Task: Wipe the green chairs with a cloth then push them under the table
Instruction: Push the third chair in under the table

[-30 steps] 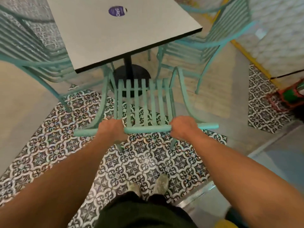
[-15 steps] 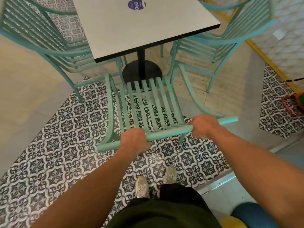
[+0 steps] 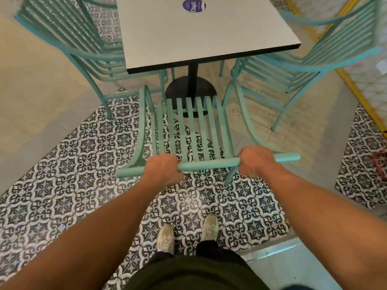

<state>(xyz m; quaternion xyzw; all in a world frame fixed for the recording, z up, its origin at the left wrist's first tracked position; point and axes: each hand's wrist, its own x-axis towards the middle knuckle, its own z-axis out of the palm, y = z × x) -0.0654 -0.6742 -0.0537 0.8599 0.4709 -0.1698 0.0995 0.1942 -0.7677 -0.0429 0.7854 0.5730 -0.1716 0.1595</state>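
A green slatted metal chair stands in front of me, its seat pointing toward the white square table. My left hand grips the chair's top back rail left of centre. My right hand grips the same rail near its right end. The front edge of the seat reaches the table's black round base but lies short of the tabletop edge. No cloth shows in either hand.
Two more green chairs flank the table, one on the left and one on the right. Patterned tiles cover the floor under my shoes. A yellow strip runs along the right. A red object lies at the right edge.
The chair has straightened from a slight angle to face the table squarely, and its seat front sits nearer the table base. Both hands stay on the back rail.
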